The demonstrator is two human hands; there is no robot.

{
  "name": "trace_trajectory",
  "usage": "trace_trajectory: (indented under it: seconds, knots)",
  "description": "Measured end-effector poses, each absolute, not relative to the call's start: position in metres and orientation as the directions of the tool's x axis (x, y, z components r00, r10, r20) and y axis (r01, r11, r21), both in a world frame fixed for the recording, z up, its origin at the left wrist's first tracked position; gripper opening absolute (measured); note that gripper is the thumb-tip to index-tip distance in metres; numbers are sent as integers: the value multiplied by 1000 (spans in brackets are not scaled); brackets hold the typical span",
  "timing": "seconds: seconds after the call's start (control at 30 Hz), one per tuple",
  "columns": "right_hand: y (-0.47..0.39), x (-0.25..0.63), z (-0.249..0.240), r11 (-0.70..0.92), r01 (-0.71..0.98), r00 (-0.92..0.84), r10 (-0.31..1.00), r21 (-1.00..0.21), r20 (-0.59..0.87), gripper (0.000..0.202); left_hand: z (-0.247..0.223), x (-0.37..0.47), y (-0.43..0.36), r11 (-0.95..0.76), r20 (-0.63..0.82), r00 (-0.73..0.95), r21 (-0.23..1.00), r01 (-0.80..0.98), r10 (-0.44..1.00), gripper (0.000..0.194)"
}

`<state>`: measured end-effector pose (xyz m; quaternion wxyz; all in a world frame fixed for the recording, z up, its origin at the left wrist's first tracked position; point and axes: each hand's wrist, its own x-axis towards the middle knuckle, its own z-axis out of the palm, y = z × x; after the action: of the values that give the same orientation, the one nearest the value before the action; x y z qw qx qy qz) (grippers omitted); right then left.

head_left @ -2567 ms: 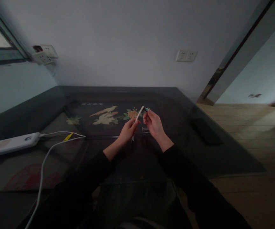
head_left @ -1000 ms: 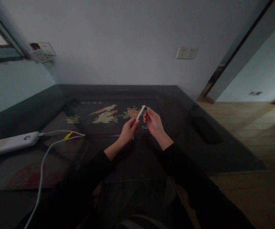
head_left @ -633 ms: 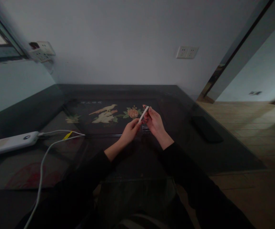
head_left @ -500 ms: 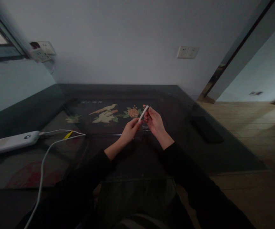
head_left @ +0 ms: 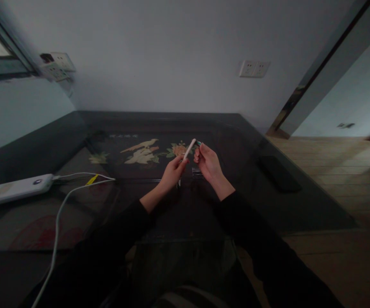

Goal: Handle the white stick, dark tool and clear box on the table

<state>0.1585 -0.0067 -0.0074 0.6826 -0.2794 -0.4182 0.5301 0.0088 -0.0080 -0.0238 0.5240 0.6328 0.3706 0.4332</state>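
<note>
A slim white stick-like object [head_left: 189, 149] slants up and to the right from my left hand [head_left: 172, 172], whose fingers are closed round its lower end. My right hand [head_left: 209, 164] is pinched on a small dark piece [head_left: 198, 143] close to the stick's upper end; whether the two touch is too small to tell. Beneath my left hand a small pale thing [head_left: 179, 183] shows. Between my wrists, several thin shiny items [head_left: 197, 172] lie on the dark table [head_left: 242, 171].
A white power bank [head_left: 18, 189] with a white cable [head_left: 57, 226] and a yellow tag [head_left: 92, 179] is on the left. To the right lies a black flat object [head_left: 278, 173]. Wall sockets [head_left: 254, 69] are behind the table.
The white stick has shifted slightly left and up with my left hand. My right fingers have come off its upper end, and a small dark piece now shows at their tips.
</note>
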Motion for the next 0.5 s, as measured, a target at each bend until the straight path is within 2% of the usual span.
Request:
trace_trajectory:
  seconds: [0.13,0.37,0.5]
  knots:
    - [-6,159,-9,281,-480,109,959,-831,261,38,-21,10,-14,-203,185,388,979,6,903,23]
    - [-8,159,-7,227,-488,115,974,-843,196,45,-20,11,-18,-232,211,466,973,-12,859,24]
    - [-8,159,-6,239,-484,117,971,-842,208,44,-20,11,-16,-230,208,464,973,-10,861,22]
